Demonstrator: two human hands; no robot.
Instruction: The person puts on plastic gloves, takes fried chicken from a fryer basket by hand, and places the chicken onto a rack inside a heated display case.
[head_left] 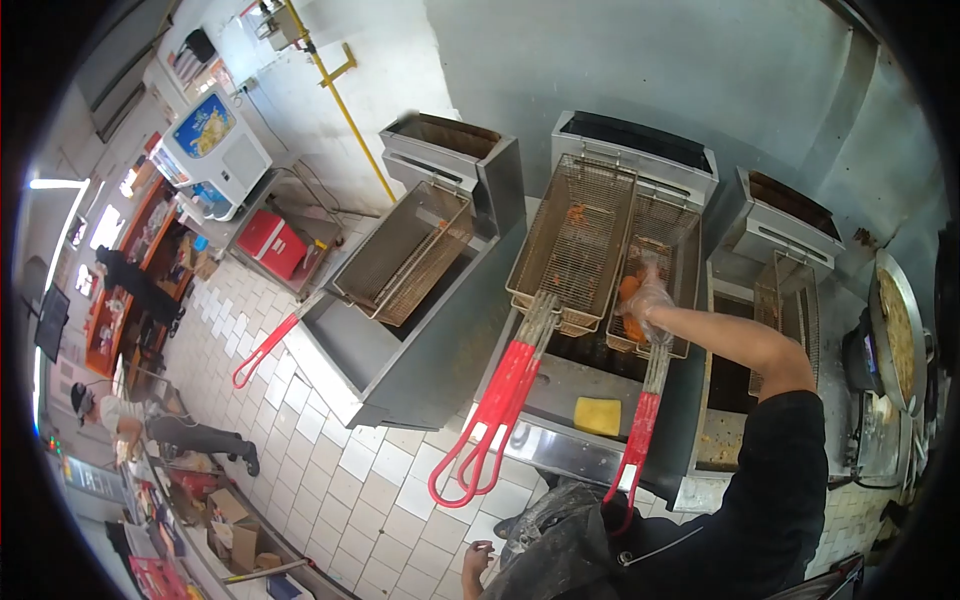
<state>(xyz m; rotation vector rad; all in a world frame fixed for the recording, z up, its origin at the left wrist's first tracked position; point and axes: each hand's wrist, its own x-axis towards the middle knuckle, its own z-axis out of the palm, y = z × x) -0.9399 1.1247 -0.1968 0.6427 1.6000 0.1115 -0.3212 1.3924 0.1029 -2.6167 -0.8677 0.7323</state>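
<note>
My right hand [652, 298], in a clear plastic glove, reaches down into the narrow wire fryer basket [671, 232]. Its fingers close around an orange breaded fried piece [629, 288]; another orange piece [633, 328] lies just below, and the glove hides part of the contact. This basket's red handle [640, 440] points toward my body. Beside it sits a wider fryer basket [570, 235] with orange crumbs on its mesh and red handles [497, 410]. Low in the view, my left hand [478, 560] hangs by my dark apron, fingers loosely bent, holding nothing I can see.
A yellow sponge [597, 415] lies on the fryer's front ledge. Another fryer with a basket [405, 255] stands to the left, and one more basket [785, 305] is to the right. A large round pan [897, 330] stands far right. Two people are across the tiled floor [340, 480].
</note>
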